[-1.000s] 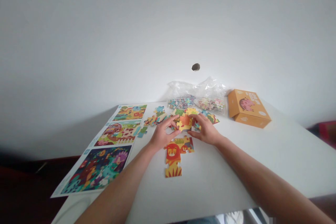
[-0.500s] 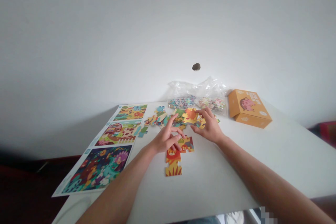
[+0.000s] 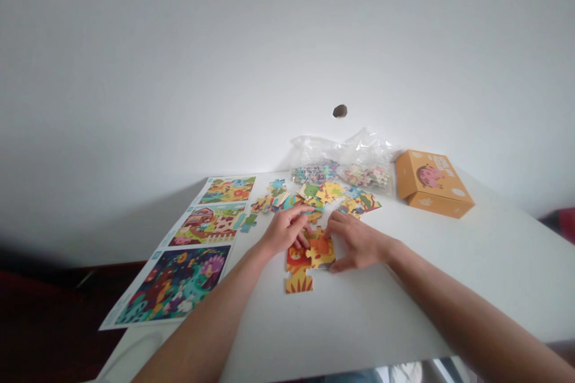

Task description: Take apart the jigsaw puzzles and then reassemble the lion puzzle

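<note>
Printed picture sheets [image 3: 197, 245], three in a row, lie along the left edge of the white table [image 3: 404, 311]. Colourful loose cardboard puzzle pieces [image 3: 314, 194] are scattered toward the far edge. Mid-table, the left hand [image 3: 283, 230] rests loosely bent fingertips on the joined orange lion puzzle section [image 3: 297, 269], gripping nothing. The right hand [image 3: 359, 244] pinches an orange-and-yellow puzzle piece [image 3: 320, 249] between thumb and fingers, flat against that section. Clear plastic bags [image 3: 341, 152] at the far edge hold small puzzle pieces [image 3: 314, 173]; the orange cardboard box [image 3: 433, 182] beside them is closed.
</note>
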`<state>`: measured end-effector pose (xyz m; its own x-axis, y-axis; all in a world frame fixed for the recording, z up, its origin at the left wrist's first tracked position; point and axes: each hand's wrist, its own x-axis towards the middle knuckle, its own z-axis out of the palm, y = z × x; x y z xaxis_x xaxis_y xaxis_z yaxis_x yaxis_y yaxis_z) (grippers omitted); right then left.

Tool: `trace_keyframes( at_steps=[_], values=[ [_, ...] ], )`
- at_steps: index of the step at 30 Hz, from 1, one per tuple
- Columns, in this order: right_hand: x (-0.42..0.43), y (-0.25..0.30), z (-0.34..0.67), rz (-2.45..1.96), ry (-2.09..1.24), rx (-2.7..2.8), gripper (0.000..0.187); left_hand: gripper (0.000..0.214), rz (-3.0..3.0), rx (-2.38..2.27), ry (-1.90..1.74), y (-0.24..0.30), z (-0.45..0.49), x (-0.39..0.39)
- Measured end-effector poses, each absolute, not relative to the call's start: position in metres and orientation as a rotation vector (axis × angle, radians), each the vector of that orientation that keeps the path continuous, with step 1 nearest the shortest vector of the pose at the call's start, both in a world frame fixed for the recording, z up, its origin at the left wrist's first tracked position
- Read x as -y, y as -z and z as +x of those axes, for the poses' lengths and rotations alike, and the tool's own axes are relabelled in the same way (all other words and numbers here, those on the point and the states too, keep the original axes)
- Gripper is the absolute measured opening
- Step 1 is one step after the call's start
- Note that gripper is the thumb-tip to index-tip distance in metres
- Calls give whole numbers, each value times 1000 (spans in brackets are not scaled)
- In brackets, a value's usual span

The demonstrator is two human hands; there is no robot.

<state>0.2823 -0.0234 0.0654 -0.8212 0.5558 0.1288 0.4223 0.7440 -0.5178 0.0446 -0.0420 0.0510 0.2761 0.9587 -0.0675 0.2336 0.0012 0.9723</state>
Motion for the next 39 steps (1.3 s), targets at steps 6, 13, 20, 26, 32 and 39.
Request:
trace_keyframes(
  at_steps=[6, 13, 20, 26, 32, 39],
  values=[
    [24, -72, 281, -722, -670, 2701, 64, 45, 1545, -1173, -875, -47, 45, 42],
    [31, -77, 276, -694, -654, 2785, 63, 40, 1593, -1170, -829, -48, 44, 41],
    [36, -76, 274, -665, -673, 2824, 66, 39, 1614, -1173, -819, -49, 44, 41],
    [36, -76, 275, -666, -661, 2851, 68, 38, 1612, -1178, -821, -51, 45, 42],
    [35, -76, 275, -685, -667, 2855, 66, 39, 1561, -1109, -840, -54, 43, 45],
    [36, -80, 274, -656, -705, 2842, 66, 31, 1518, -781, -612, -66, 42, 55]
  ],
)
